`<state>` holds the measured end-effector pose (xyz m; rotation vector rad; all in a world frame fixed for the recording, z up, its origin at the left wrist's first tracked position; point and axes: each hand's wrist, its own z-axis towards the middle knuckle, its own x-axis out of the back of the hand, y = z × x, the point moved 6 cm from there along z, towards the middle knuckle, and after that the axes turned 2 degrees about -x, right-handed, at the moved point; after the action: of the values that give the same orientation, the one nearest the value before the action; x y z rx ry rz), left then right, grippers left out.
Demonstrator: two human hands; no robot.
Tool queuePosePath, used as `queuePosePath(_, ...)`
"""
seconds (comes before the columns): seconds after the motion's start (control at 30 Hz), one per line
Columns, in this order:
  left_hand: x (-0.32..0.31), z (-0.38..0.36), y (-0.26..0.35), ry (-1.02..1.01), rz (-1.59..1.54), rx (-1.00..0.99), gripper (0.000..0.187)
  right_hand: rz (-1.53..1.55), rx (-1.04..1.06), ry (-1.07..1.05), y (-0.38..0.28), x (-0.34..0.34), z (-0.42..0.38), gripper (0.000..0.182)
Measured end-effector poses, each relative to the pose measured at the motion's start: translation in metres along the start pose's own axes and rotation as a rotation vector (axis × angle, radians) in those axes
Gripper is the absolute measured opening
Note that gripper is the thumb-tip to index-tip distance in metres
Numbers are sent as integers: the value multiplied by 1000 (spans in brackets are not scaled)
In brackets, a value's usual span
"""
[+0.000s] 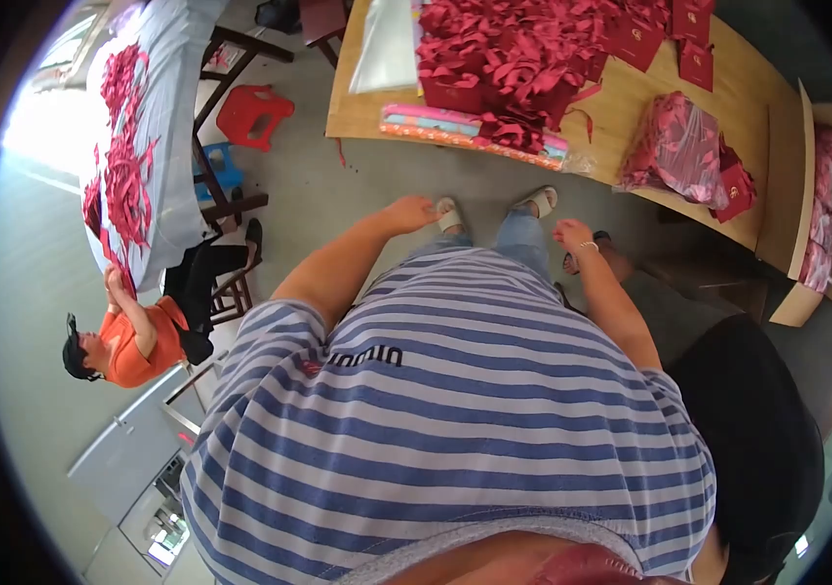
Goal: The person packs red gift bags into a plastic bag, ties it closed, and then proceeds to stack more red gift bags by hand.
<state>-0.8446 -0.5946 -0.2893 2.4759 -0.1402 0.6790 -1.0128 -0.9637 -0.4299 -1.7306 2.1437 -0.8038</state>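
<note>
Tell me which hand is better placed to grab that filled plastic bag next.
Probably the right hand: it looks empty and is nearer the plastic bag than the left hand.

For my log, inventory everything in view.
Ribboned packets: many, red, wooden table
Wooden table: one, tan, ahead
Clear sheets: uncounted, whitish, table's left
Patterned rolls: several, multicoloured, near edge
Plastic bag: one, clear, filled, table's right
Cardboard box: one, brown, right
Stools: two, red and blue, left floor
Cloth-covered table: one, white, far left
Ribbons: many, red, on it
Co-workers: two, orange and black clothing, left, right
Left hand, right hand: one each, bare, centre
</note>
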Motion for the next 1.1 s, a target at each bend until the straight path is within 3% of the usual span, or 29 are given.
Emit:
queuePosePath(0.1, -20, -46, -69, -21, -56, 93, 67, -399, 33, -176, -28, -74, -5, 20)
queuePosePath(0.17, -25, -82, -125, 92, -173, 241, 66, -464, 111, -231, -48, -119, -13, 21)
queuePosePath(0.27, -50, -136, -207, 271, -480, 415, 62, -816, 297, -325, -65, -161, -10, 24)
queuePosePath(0.43, -119, -211, -266, 376, -947, 693, 42, -1072, 434, -209, -108, -170, -15, 25)
queuePosePath(0.53, -154, -225, -263, 203, -798, 623, 39, -1029, 333, -124, -112, -152, 0, 24)
queuePosePath(0.6, -161, -208, -263, 189, -587, 405, 38, -970, 277, -93, -111, -143, 11, 23)
queuePosePath(0.67, -159, -196, -256, 198, -558, 354, 39, -933, 258, -107, -103, -129, 19, 23)
queuePosePath(0.8, -124, -140, -261, 360, -997, 529, 49, -1058, 214, -128, -113, -118, 19, 25)
queuePosePath(0.93, -42, -91, -249, 506, -986, 470, 56, -1154, 282, -143, -137, -110, 29, 31)
queuePosePath(1.1, 60, -48, -201, 509, -899, 418, 54, -1131, 429, -244, -261, -157, 24, 49)
